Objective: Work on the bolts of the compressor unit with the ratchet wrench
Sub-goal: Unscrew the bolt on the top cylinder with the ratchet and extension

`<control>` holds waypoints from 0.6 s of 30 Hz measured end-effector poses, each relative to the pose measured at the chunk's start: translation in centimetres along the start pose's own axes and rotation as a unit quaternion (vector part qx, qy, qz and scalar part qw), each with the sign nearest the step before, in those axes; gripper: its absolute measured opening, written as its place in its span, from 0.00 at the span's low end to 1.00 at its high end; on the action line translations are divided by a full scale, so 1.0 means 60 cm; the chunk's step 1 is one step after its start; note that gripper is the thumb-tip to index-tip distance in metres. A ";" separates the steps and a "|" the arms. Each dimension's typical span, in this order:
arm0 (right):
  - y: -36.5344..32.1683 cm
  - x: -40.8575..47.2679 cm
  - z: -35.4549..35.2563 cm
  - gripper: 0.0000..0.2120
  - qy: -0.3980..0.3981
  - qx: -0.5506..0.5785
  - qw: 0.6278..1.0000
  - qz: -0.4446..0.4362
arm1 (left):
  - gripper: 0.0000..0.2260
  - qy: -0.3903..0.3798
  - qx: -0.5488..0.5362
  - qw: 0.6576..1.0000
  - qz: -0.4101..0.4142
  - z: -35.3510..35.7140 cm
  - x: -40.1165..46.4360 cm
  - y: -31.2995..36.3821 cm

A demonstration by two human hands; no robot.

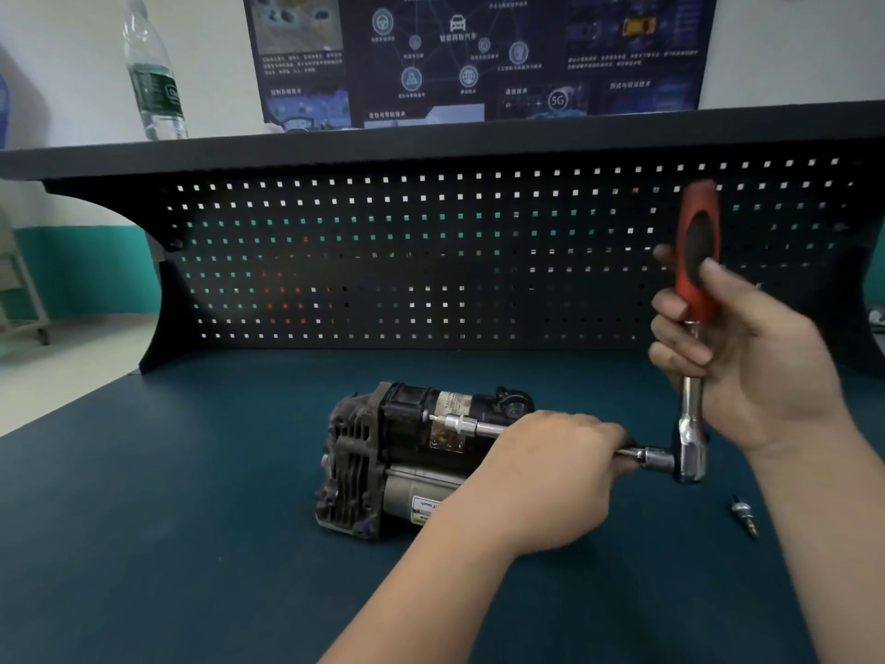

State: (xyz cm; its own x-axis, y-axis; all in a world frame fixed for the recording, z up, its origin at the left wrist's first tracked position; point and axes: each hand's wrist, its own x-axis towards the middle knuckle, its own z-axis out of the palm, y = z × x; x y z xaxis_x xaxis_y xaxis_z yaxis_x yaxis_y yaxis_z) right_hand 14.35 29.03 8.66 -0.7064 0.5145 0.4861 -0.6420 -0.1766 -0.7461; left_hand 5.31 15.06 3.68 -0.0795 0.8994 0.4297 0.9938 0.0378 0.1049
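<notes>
Bench: dark teal worktop, black pegboard behind.
Unit: grimy black-and-grey metal compressor, mid-bench.
Left hand: curled round chrome extension bar.
Right hand: grips red-handled ratchet wrench, upright.

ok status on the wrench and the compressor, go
Right hand grips ratchet wrench handle, left hand holds the extension bar. Bit tip at compressor unit, lying on the bench. Loose bit on mat, clear of work.

A dark teal workbench top is backed by a black pegboard under a black shelf. A dark poster is hung on the white wall.
</notes>
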 end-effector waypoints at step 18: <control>0.000 -0.005 0.005 0.14 -0.032 0.020 0.999 -0.016 | 0.10 -0.001 0.029 1.000 0.013 0.006 0.002 0.001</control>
State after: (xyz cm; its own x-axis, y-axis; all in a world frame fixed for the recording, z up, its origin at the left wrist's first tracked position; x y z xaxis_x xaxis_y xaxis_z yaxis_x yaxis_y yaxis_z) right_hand 14.48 28.61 8.67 -0.7027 0.4650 0.5386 -0.6749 -0.1960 -0.7114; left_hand 5.39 15.31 3.41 -0.0538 0.9011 0.4303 0.9983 0.0395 0.0420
